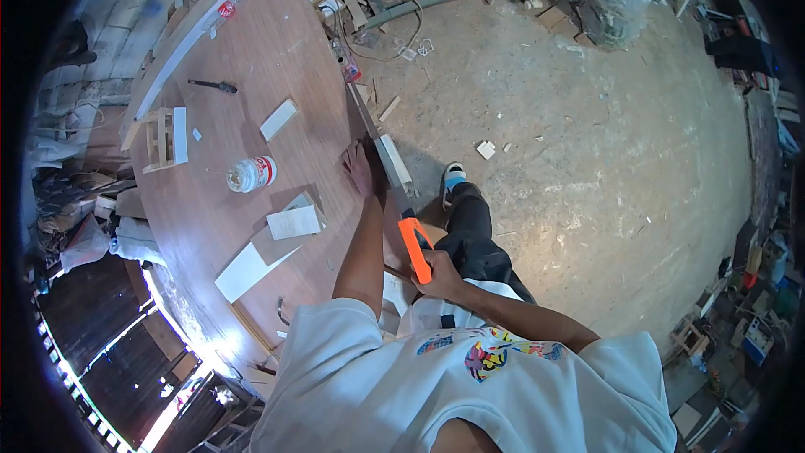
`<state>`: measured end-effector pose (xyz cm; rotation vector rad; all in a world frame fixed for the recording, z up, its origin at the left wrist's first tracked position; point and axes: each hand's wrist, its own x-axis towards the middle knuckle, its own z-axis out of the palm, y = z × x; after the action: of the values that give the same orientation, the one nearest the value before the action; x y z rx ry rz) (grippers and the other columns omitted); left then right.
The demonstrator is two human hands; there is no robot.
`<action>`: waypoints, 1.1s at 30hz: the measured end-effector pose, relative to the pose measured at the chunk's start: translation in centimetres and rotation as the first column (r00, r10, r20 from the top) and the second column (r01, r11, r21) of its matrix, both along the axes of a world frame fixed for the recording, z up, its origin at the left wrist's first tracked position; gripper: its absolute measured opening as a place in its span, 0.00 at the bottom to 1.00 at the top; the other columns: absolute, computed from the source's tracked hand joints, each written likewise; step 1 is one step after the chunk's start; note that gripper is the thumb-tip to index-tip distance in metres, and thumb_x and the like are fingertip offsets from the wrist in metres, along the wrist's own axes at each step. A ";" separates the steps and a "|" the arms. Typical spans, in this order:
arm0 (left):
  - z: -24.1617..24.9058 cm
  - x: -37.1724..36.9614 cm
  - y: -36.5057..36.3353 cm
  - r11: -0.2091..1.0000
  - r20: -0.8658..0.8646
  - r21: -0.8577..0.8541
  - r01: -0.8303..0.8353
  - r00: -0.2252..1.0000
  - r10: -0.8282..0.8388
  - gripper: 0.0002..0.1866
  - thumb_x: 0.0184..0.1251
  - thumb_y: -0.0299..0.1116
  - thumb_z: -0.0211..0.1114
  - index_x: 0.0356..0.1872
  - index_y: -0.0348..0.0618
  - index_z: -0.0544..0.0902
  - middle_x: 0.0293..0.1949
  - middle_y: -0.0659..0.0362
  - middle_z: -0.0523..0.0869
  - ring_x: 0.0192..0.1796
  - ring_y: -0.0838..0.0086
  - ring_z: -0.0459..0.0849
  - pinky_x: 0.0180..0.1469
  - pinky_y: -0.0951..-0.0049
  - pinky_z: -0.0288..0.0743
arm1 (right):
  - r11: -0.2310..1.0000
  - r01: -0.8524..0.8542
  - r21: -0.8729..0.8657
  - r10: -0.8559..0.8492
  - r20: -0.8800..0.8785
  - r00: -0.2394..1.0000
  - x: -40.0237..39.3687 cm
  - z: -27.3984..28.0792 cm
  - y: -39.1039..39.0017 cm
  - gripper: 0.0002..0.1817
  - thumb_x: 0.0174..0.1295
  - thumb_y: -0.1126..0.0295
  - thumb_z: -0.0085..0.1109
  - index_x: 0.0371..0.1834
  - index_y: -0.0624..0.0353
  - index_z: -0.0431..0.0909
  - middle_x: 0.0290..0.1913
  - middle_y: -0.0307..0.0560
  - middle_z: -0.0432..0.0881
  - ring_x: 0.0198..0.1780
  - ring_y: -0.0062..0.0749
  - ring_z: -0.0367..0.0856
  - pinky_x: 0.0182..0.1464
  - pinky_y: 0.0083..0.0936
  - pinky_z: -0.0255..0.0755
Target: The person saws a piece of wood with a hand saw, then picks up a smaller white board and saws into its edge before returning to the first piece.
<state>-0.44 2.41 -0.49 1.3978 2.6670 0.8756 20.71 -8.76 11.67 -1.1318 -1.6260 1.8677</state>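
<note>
In my right hand (439, 275) is the orange handle of a hand saw (415, 250), with the fingers wrapped round it. Its dark blade runs forward from the handle, close along the table's edge. My left hand (359, 169) lies palm down at that edge with its fingers spread. Just beside it, a white-faced board (394, 159) juts out past the edge, and the blade overlaps its near end in this view. What lies under my left palm is hidden.
On the wooden table (277, 42) are a labelled clear jar (251, 174), white board pieces (293, 223), a small wooden frame (166, 139), a dark slim tool (213, 85) and a plastic bottle (235, 5). Wood scraps (486, 149) lie on the floor near my foot.
</note>
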 end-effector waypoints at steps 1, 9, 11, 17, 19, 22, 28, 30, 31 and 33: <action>0.6 0.0 0.1 0.999 0.060 -0.053 0.003 0.998 0.000 0.13 0.64 0.34 0.54 0.46 0.42 0.79 0.51 0.56 0.77 0.57 0.61 0.72 0.61 0.58 0.59 | 0.998 0.005 0.063 -0.002 -0.044 0.999 -0.2 -0.5 0.0 0.06 0.42 0.77 0.61 0.24 0.66 0.76 0.22 0.54 0.77 0.24 0.42 0.80 0.29 0.29 0.71; 0.3 0.0 0.0 0.990 0.044 -0.140 -0.007 0.999 0.013 0.17 0.61 0.30 0.53 0.53 0.46 0.75 0.55 0.61 0.74 0.60 0.65 0.69 0.62 0.61 0.57 | 0.980 0.071 0.187 -0.062 -0.054 0.997 0.2 -0.3 0.1 0.06 0.40 0.78 0.62 0.22 0.64 0.75 0.23 0.52 0.76 0.25 0.47 0.77 0.28 0.33 0.71; 0.4 0.0 0.1 0.998 0.181 -0.053 0.017 0.983 -0.008 0.13 0.63 0.33 0.54 0.47 0.45 0.78 0.52 0.58 0.76 0.58 0.63 0.71 0.62 0.57 0.59 | 0.945 0.039 0.326 0.013 -0.157 0.988 0.8 -0.1 0.2 0.06 0.39 0.78 0.62 0.21 0.63 0.74 0.22 0.51 0.75 0.23 0.46 0.76 0.27 0.33 0.70; 1.0 0.6 0.5 0.998 0.060 0.056 0.002 0.998 -0.005 0.09 0.66 0.33 0.55 0.42 0.43 0.80 0.46 0.58 0.79 0.53 0.61 0.75 0.59 0.58 0.61 | 0.894 0.166 0.416 -0.056 -0.265 0.963 0.9 2.6 2.7 0.08 0.36 0.79 0.62 0.19 0.60 0.72 0.20 0.48 0.73 0.21 0.43 0.74 0.24 0.30 0.67; 0.9 0.7 0.8 0.998 0.091 0.066 0.002 0.996 -0.008 0.09 0.66 0.32 0.55 0.42 0.43 0.80 0.46 0.58 0.79 0.53 0.61 0.74 0.60 0.58 0.61 | 0.885 0.201 0.420 -0.098 -0.253 0.962 1.4 3.7 4.4 0.09 0.35 0.78 0.63 0.18 0.60 0.71 0.19 0.47 0.72 0.19 0.40 0.73 0.23 0.28 0.66; 0.7 0.4 0.6 0.997 0.075 0.078 0.027 0.997 -0.033 0.09 0.65 0.32 0.55 0.41 0.43 0.80 0.46 0.58 0.79 0.53 0.60 0.74 0.60 0.57 0.60 | 0.912 0.154 0.379 -0.107 -0.141 0.984 3.8 3.9 7.1 0.08 0.37 0.78 0.61 0.17 0.60 0.70 0.17 0.45 0.71 0.18 0.33 0.72 0.23 0.25 0.66; 1.1 0.6 0.7 0.991 0.035 0.124 0.044 0.998 -0.048 0.09 0.64 0.30 0.55 0.42 0.41 0.80 0.45 0.54 0.79 0.53 0.58 0.73 0.60 0.60 0.61 | 0.952 0.166 0.256 -0.242 0.299 0.923 9.2 5.5 12.0 0.04 0.42 0.80 0.56 0.16 0.63 0.71 0.16 0.38 0.72 0.20 0.21 0.71 0.24 0.22 0.66; 1.2 0.6 0.5 0.997 0.043 0.081 0.014 0.999 -0.018 0.09 0.64 0.30 0.56 0.42 0.41 0.80 0.45 0.54 0.79 0.53 0.58 0.73 0.60 0.59 0.61 | 0.961 0.199 0.191 -0.253 0.326 0.911 10.6 4.5 12.5 0.03 0.42 0.79 0.57 0.17 0.64 0.72 0.16 0.41 0.73 0.21 0.21 0.71 0.25 0.23 0.66; 1.1 0.4 0.5 0.996 0.044 0.083 0.014 0.999 -0.018 0.09 0.64 0.30 0.56 0.42 0.41 0.80 0.45 0.54 0.79 0.53 0.58 0.73 0.60 0.59 0.61 | 0.965 0.234 0.120 -0.262 0.354 0.898 11.1 4.0 12.6 0.03 0.42 0.78 0.58 0.18 0.66 0.73 0.16 0.43 0.73 0.21 0.21 0.71 0.26 0.24 0.66; 0.9 0.1 0.4 0.997 0.064 0.081 0.008 0.998 -0.014 0.09 0.63 0.31 0.55 0.43 0.48 0.81 0.46 0.59 0.78 0.54 0.63 0.73 0.60 0.59 0.61 | 0.964 0.252 0.086 -0.266 0.369 0.891 11.9 3.5 12.4 0.04 0.44 0.77 0.57 0.18 0.67 0.74 0.16 0.44 0.73 0.22 0.22 0.72 0.26 0.24 0.66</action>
<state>-0.31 2.77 0.39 1.3734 2.6021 1.0204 32.61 3.66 15.17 -1.6847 -1.5925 1.5098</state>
